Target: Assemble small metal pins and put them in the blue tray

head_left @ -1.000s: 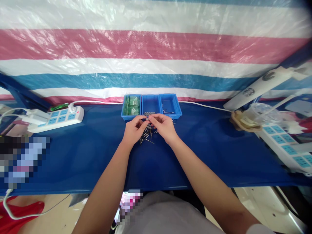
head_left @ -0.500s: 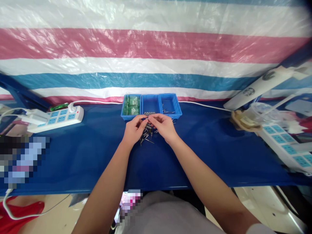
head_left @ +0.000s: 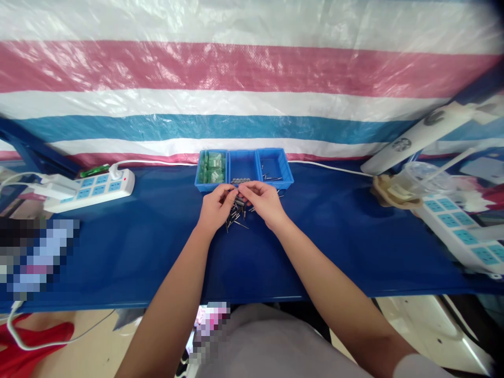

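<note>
My left hand (head_left: 216, 210) and my right hand (head_left: 264, 203) meet fingertip to fingertip just in front of the blue bins. Both are closed in a pinch; whatever lies between the fingertips is too small to make out. Beneath and between them lies a loose pile of thin dark and silvery metal pins (head_left: 235, 215) on the blue table. A short row of small round metal parts (head_left: 241, 181) shows just beyond the fingertips, at the front of the middle blue bin (head_left: 243, 163).
The left blue bin (head_left: 199, 181) holds green and clear pieces; the right blue bin (head_left: 286, 173) has a few thin pins. White power strips stand at the left (head_left: 128, 185) and right (head_left: 452, 239). A plastic cup (head_left: 419, 181) and a white tube (head_left: 409, 139) are at the right.
Both hands stay pinched together over the pile, with only slight finger movement. The whole view has shifted a little.
</note>
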Demonstrator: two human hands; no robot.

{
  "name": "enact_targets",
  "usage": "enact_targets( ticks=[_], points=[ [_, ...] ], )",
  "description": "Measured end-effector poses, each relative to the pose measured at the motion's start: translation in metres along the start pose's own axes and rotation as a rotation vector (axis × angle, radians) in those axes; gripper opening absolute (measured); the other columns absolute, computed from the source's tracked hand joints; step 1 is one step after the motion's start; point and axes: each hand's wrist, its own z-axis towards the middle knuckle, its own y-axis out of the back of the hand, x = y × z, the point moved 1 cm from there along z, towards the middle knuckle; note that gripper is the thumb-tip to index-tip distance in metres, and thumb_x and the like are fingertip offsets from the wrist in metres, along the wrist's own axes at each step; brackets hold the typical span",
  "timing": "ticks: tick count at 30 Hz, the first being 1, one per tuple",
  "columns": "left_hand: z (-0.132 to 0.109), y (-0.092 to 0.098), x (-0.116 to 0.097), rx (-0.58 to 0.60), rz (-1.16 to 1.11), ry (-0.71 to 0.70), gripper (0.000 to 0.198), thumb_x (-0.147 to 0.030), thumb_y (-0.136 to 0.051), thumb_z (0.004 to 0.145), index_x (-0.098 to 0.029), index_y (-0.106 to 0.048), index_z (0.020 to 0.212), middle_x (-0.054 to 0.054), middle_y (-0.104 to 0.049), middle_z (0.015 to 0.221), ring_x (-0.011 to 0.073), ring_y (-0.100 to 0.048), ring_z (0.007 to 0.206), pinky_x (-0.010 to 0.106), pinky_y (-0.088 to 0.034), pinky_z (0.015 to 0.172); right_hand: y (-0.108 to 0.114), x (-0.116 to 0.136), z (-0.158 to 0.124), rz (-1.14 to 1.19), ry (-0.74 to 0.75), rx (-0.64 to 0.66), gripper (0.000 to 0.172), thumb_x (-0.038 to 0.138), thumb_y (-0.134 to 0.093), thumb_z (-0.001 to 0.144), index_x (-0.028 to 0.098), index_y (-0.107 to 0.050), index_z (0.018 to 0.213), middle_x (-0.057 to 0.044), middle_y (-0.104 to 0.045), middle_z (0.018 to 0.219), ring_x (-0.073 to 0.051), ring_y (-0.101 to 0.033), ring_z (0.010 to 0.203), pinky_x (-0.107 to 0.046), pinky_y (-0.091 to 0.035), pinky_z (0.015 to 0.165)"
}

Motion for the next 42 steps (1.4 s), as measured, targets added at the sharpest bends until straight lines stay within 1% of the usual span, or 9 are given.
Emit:
enact_targets(
  ticks=[3,5,10,14,18,22,26,30,42],
  points=[
    [0.0005,-0.0009,-0.0011,-0.015,0.018,-0.039,0.028,-0.04,-0.066,0.095,-0.021,-0.068,0.115,-0.004,-0.063,0.065,0.01,-0.056,0.055,0.023,-0.048,0.059,0.001,-0.0005,0.0007,0.016,-0.017,-0.021,0.041,0.055,-0.085,0.071,0.019,-0.077,0.091,-0.005,-0.076,0.081,-0.015,-0.064,0.068,-0.029,-0.054,0.064],
    [0.0008,-0.0012,-0.0014,-0.018,0.033,-0.057,0.027,-0.039,-0.065,0.095,-0.021,-0.068,0.117,-0.005,-0.062,0.063,0.0093,-0.054,0.053,0.022,-0.047,0.059,0.0016,-0.001,0.0012,0.022,-0.028,-0.022,0.042,0.055,-0.084,0.071,0.019,-0.077,0.091,-0.004,-0.076,0.08,-0.014,-0.063,0.066,-0.028,-0.052,0.062],
    [0.0009,0.0001,-0.0009,-0.007,0.075,-0.021,0.022,-0.039,-0.06,0.098,-0.02,-0.069,0.105,-0.003,-0.066,0.068,0.0108,-0.061,0.059,0.023,-0.048,0.061,0.0008,-0.0009,0.0013,0.013,-0.013,-0.003,0.043,0.056,-0.084,0.07,0.018,-0.076,0.088,-0.004,-0.075,0.077,-0.014,-0.064,0.067,-0.028,-0.054,0.065],
    [0.001,0.0013,-0.0017,0.005,0.055,0.007,0.026,-0.042,-0.058,0.099,-0.019,-0.069,0.098,-0.002,-0.065,0.067,0.0113,-0.059,0.057,0.023,-0.047,0.059,-0.0005,-0.0007,0.0008,0.005,0.007,0.01,0.042,0.056,-0.084,0.07,0.019,-0.075,0.088,-0.004,-0.076,0.079,-0.016,-0.067,0.071,-0.03,-0.056,0.068],
    [0.0015,0.0003,-0.0032,-0.005,0.067,-0.009,0.024,-0.041,-0.061,0.098,-0.02,-0.07,0.106,-0.002,-0.066,0.068,0.0113,-0.06,0.059,0.023,-0.048,0.06,0.0006,-0.0013,0.0015,-0.002,0.018,-0.007,0.042,0.055,-0.084,0.071,0.019,-0.075,0.089,-0.005,-0.076,0.08,-0.016,-0.067,0.07,-0.031,-0.056,0.068],
    [0.002,-0.0017,-0.0042,-0.022,0.077,-0.079,0.026,-0.037,-0.064,0.096,-0.021,-0.068,0.116,-0.005,-0.061,0.063,0.0089,-0.053,0.053,0.021,-0.047,0.058,0.0025,-0.0022,0.0028,-0.024,0.027,-0.023,0.042,0.055,-0.082,0.074,0.018,-0.076,0.091,-0.005,-0.076,0.081,-0.016,-0.067,0.07,-0.031,-0.056,0.067],
    [0.002,-0.0027,-0.0044,-0.034,0.095,-0.09,0.024,-0.036,-0.064,0.096,-0.021,-0.068,0.115,-0.006,-0.059,0.063,0.0084,-0.052,0.053,0.021,-0.047,0.059,0.0034,-0.0021,0.0031,-0.045,0.064,-0.016,0.039,0.053,-0.082,0.074,0.019,-0.076,0.091,-0.005,-0.077,0.084,-0.017,-0.069,0.075,-0.032,-0.057,0.071],
    [0.0023,-0.0025,-0.0045,-0.035,0.126,-0.085,0.024,-0.036,-0.064,0.096,-0.022,-0.069,0.114,-0.005,-0.059,0.063,0.0086,-0.053,0.054,0.021,-0.047,0.059,0.0035,-0.0019,0.0028,-0.044,0.079,-0.028,0.037,0.052,-0.081,0.076,0.019,-0.076,0.091,-0.005,-0.077,0.084,-0.017,-0.069,0.075,-0.032,-0.057,0.073],
    [0.0041,-0.002,-0.0056,-0.023,0.124,-0.077,0.025,-0.033,-0.065,0.095,-0.022,-0.068,0.117,-0.007,-0.058,0.062,0.0086,-0.053,0.053,0.021,-0.047,0.06,0.0049,-0.0028,0.0042,-0.056,0.058,-0.053,0.037,0.054,-0.081,0.075,0.02,-0.076,0.089,-0.004,-0.076,0.08,-0.016,-0.066,0.07,-0.031,-0.054,0.068]
  ],
)
